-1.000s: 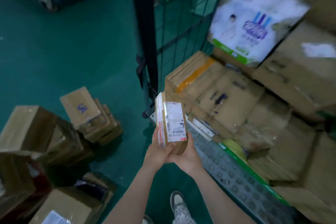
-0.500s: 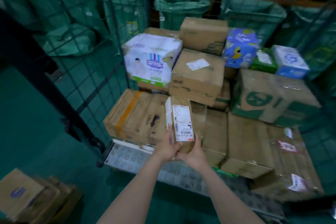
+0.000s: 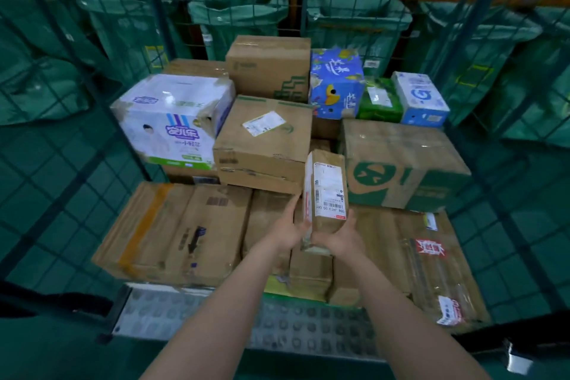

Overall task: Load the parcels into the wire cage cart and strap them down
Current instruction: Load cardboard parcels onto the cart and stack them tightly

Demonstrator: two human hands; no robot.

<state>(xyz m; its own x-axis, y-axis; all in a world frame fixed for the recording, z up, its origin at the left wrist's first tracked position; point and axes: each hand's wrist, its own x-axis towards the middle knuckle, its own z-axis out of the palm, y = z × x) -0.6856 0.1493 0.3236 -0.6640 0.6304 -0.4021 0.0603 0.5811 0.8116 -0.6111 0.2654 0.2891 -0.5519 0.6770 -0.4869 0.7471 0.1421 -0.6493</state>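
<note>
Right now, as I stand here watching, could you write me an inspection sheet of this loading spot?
Surface: studded metal cart floor shows at the front edge.
Job's things: labelled parcel held upright over stacked boxes inside the wire cart; no strap seen.
Clutter: nothing seen.
Hands: left hand and right hand both grip the parcel's lower end.
Cables: nothing seen.
Surroundings: green sacks behind the cart; green ground.
</note>
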